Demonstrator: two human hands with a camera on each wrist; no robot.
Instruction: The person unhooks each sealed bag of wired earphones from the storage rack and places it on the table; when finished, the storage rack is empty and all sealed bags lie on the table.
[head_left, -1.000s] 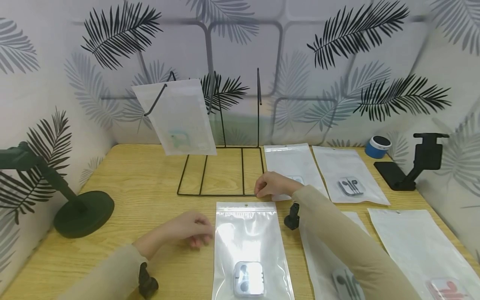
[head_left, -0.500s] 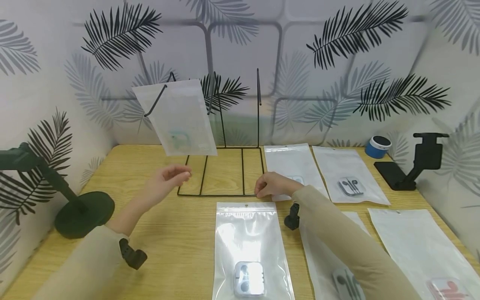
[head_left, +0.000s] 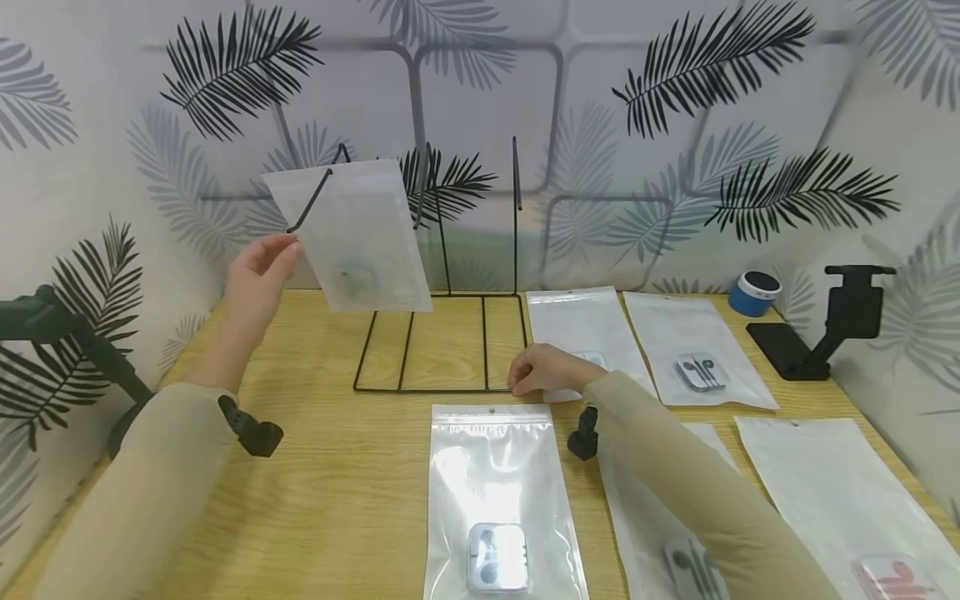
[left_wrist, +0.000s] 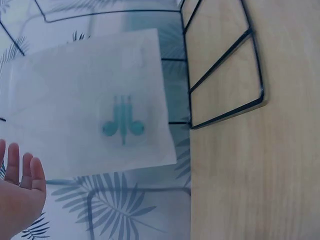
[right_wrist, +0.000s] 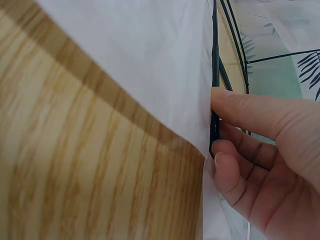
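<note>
A black wire display rack [head_left: 400,350] stands on the table, and a white zip bag [head_left: 360,242] hangs from its left hook. Teal earphones [left_wrist: 123,122] show through this bag in the left wrist view. My left hand [head_left: 258,279] is raised beside the bag's left edge, fingertips just below the hook's front end. Its fingers [left_wrist: 26,172] look loosely extended in the left wrist view. My right hand [head_left: 551,369] holds the front right corner of the rack's base, thumb and fingers pinching the wire [right_wrist: 215,115].
A shiny zip bag [head_left: 495,467] with a boxed earphone set lies in front of the rack. Several more bags, such as this one [head_left: 693,342], lie to the right. A green lamp [head_left: 135,408], a blue jar [head_left: 754,294] and a black phone stand [head_left: 817,350] stand around the sides.
My left hand has moved from beside the shiny bag on the table, up and left, to the hanging bag's hook. My right hand has stayed on the rack corner.
</note>
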